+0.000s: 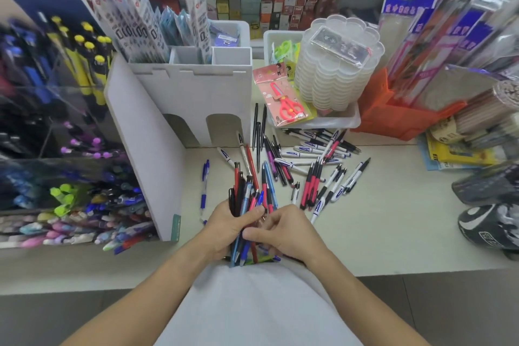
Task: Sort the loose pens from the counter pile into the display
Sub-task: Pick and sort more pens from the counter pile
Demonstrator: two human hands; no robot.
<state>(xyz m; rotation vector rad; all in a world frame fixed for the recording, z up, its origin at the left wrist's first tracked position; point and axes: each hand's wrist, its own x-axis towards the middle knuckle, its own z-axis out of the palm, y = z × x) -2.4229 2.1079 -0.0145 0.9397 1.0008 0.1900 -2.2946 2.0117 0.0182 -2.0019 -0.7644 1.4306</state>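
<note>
My left hand (227, 229) grips a bundle of mixed pens (248, 199), red, blue and black, held upright near the counter's front edge. My right hand (283, 232) is curled against the same bundle, its fingers pinching pens in the lower part. A loose pile of pens (309, 157) lies spread on the counter beyond my hands. One blue-and-white pen (204, 185) lies alone to the left. The clear tiered pen display (64, 149), full of coloured pens, stands at the left.
A white divided stand (193, 87) with packaged refills rises behind the pile. A white tray (339, 121) holds scissors packs and stacked clear boxes. An orange bag (398, 118), packaged goods and booklets crowd the right side. The counter edge runs just below my hands.
</note>
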